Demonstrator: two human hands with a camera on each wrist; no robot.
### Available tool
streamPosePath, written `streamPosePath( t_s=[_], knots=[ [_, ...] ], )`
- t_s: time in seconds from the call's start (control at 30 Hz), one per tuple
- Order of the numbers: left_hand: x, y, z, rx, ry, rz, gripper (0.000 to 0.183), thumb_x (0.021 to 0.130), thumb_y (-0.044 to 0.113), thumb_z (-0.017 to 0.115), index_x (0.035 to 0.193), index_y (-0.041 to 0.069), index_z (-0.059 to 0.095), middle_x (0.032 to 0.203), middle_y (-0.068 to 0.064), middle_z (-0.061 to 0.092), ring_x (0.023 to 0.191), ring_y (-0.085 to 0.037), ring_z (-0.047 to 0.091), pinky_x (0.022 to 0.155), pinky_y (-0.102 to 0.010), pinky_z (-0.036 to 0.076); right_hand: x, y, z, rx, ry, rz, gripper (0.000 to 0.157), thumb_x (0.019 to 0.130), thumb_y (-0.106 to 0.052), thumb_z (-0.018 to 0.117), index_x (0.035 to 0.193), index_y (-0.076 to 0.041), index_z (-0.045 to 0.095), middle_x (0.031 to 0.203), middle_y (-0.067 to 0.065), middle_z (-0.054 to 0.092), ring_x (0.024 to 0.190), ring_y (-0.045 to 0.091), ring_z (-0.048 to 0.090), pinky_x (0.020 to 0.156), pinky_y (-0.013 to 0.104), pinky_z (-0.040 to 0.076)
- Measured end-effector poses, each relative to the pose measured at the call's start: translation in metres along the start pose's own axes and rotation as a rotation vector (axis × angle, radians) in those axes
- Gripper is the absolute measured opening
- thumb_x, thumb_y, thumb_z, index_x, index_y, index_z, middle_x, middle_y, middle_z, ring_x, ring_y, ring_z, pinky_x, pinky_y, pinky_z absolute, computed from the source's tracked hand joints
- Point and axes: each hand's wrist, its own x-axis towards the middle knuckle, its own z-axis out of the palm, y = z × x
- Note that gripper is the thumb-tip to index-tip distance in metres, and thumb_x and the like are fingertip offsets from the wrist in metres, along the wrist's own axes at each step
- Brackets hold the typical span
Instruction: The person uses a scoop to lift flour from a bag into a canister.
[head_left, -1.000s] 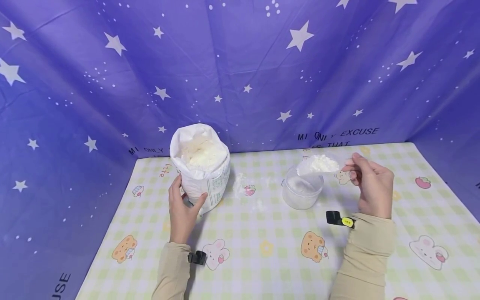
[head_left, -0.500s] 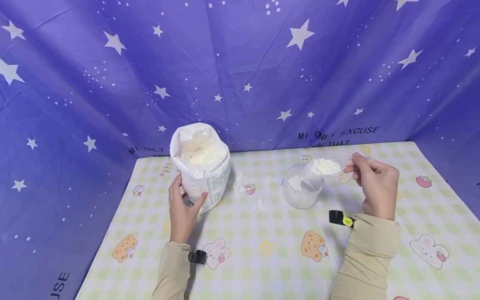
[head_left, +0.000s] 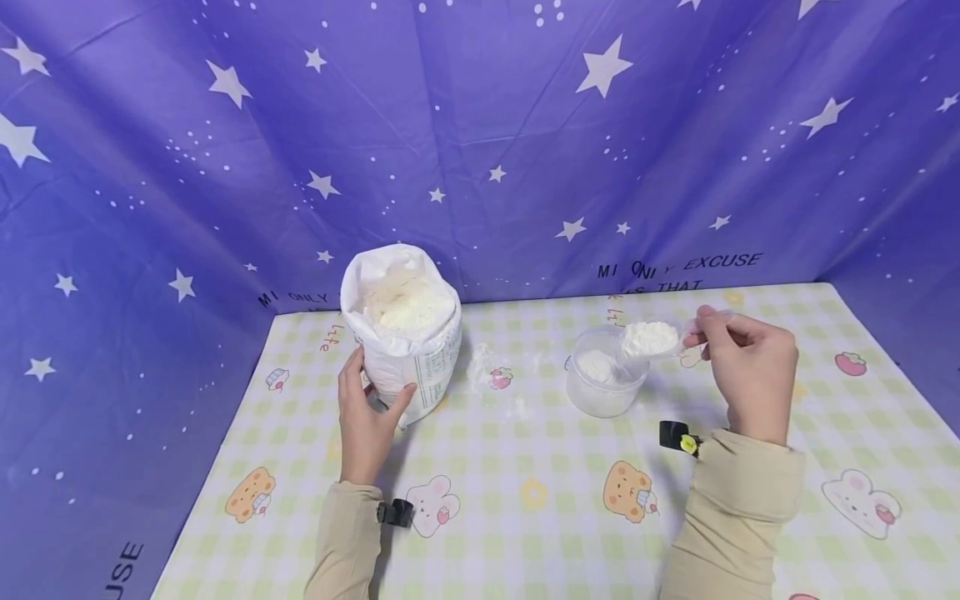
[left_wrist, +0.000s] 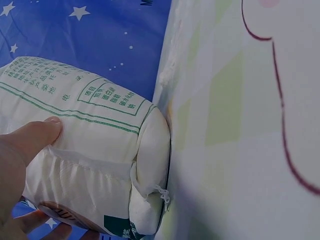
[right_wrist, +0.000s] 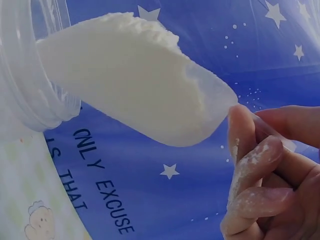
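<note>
An open white flour bag (head_left: 431, 379) stands upright on the left of the table, flour (head_left: 405, 310) showing in its mouth. My left hand (head_left: 366, 425) holds its lower side, thumb (left_wrist: 37, 137) on the printed front and fingers round the other side. To the right stands a round clear plastic tub (head_left: 603, 400) with some white flour in it. My right hand (head_left: 753, 371) pinches the handle of a clear scoop (right_wrist: 217, 102) heaped with flour. The scoop's tip is at the tub's right rim. Flour dusts the right fingers (right_wrist: 257, 207).
A checked tablecloth (head_left: 532, 542) with cartoon prints covers the table. Spilled flour (head_left: 480, 367) lies between bag and tub. Behind the table hangs a blue curtain (head_left: 480, 125) with stars.
My right hand has drawn the scoop slightly right, from over the tub's mouth to its right rim. Flour inside the tub shows more plainly now. The left hand and bag stay put.
</note>
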Motion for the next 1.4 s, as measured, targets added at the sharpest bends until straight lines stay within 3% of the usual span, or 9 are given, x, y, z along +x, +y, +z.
streamPosePath(
  t_s=[0.23,0.57,1.0,1.2,1.4],
  knots=[
    [0.0,-0.001,-0.001,-0.002,0.003,0.002,0.085,0.083,0.019,0.082,0.152,0.011,0.033,0.15,-0.011,0.037,0.137,-0.024,0.039,0.109,-0.043,0.048,-0.007,-0.005,0.0,-0.19,-0.004,-0.084,0.031,0.096,-0.035,0.063,0.083,-0.012,0.079,0.059,-0.021,0.064,0.059,0.004,0.057,0.055,0.014,0.046],
    [0.001,-0.002,0.0,0.002,-0.006,0.004,0.084,0.084,0.022,0.081,0.152,0.012,0.032,0.15,-0.01,0.037,0.138,-0.024,0.039,0.108,-0.043,0.049,-0.012,-0.009,0.0,-0.276,-0.001,-0.125,0.036,0.097,-0.039,0.062,0.084,-0.009,0.077,0.058,-0.023,0.062,0.057,0.001,0.057,0.056,0.013,0.046],
    [0.0,0.001,0.0,0.0,-0.008,-0.004,0.086,0.084,0.022,0.081,0.152,0.011,0.032,0.151,-0.01,0.036,0.139,-0.024,0.038,0.11,-0.042,0.048,-0.018,-0.015,-0.005,-0.27,0.013,-0.152,0.035,0.096,-0.039,0.062,0.08,-0.011,0.077,0.057,-0.025,0.061,0.055,0.001,0.055,0.057,0.014,0.043],
    [0.0,0.0,0.001,-0.005,-0.009,-0.001,0.085,0.083,0.022,0.082,0.152,0.012,0.032,0.15,-0.01,0.037,0.137,-0.024,0.039,0.109,-0.042,0.048,-0.021,-0.015,-0.005,-0.171,0.055,-0.161,0.03,0.095,-0.034,0.066,0.081,-0.01,0.078,0.059,-0.021,0.064,0.055,0.004,0.056,0.056,0.013,0.046],
    [-0.001,-0.003,0.001,-0.006,-0.003,-0.003,0.084,0.083,0.02,0.081,0.152,0.013,0.033,0.15,-0.009,0.037,0.137,-0.024,0.039,0.109,-0.042,0.048,-0.025,-0.016,0.003,-0.067,0.103,-0.216,0.035,0.096,-0.032,0.065,0.083,-0.002,0.078,0.059,-0.02,0.065,0.053,0.005,0.054,0.048,0.014,0.043]
  ],
)
